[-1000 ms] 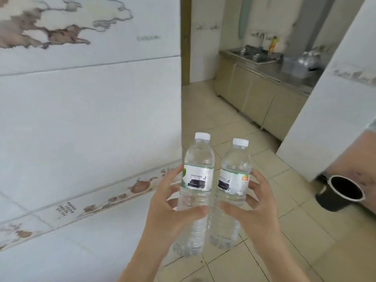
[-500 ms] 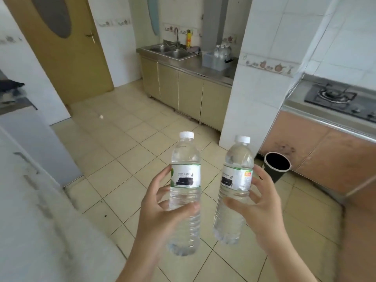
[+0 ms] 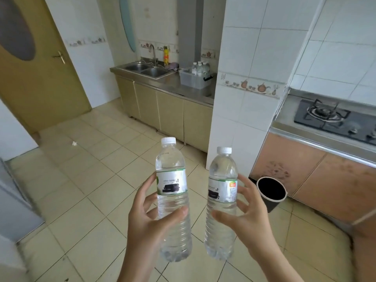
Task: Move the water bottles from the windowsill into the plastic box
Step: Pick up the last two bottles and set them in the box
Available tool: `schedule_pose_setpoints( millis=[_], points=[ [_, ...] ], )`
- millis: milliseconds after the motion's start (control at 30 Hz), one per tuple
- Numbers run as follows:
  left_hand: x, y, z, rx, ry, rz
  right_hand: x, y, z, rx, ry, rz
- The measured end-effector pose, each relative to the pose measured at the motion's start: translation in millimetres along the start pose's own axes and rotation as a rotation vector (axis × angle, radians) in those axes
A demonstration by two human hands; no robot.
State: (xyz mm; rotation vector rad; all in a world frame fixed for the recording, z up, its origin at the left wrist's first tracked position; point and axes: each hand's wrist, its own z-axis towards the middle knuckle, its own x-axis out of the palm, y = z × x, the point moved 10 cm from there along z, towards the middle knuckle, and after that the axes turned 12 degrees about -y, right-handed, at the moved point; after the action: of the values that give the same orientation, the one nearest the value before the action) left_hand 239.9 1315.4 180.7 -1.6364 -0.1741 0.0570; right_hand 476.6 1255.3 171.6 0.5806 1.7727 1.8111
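Count: two water bottles in hand, one per hand. Left hand [image 3: 150, 222] is wrapped around the left bottle [image 3: 173, 202], thumb across the front below the label, fingers behind. Right hand [image 3: 247, 218] is wrapped around the right bottle [image 3: 222, 202] the same way. Both bottles upright, white caps on, held near each other but apart, over the tiled floor [image 3: 85, 190].

Far side: one plastic box [image 3: 194, 79] on the steel counter [image 3: 183, 89] right of the double sink [image 3: 146, 69]. At least three more bottles [image 3: 200, 68] stand in it; exact number cannot be told. One black bin [image 3: 271, 193] on the floor at right, near the right hand. One gas hob [image 3: 335, 118] far right. One door [image 3: 34, 64] far left.

Versus half a second ago: counter and box sit nearer, the bottles are held further apart, grips unchanged
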Motion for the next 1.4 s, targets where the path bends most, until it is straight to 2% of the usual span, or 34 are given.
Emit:
schedule_pose_setpoints(
  millis=[267, 533, 900, 1400],
  points=[
    [68.8, -9.6, 114.7, 0.01, -0.011, -0.03, 39.3, -5.6, 130.8, 0.031, 0.033, -0.002],
    [112.9, -7.8, 280.8, 0.002, -0.026, -0.04, 128.3, -11.1, 277.6, 0.033, 0.042, -0.005],
    [191.4, -37.6, 496.7, 0.021, 0.048, -0.034, 233.1, 5.0, 464.8, 0.027, -0.002, -0.017],
    [292.3, -34.1, 759.6, -0.016, -0.085, 0.014, 382.7, -8.9, 749.7, 0.014, 0.114, 0.047]
  ],
)
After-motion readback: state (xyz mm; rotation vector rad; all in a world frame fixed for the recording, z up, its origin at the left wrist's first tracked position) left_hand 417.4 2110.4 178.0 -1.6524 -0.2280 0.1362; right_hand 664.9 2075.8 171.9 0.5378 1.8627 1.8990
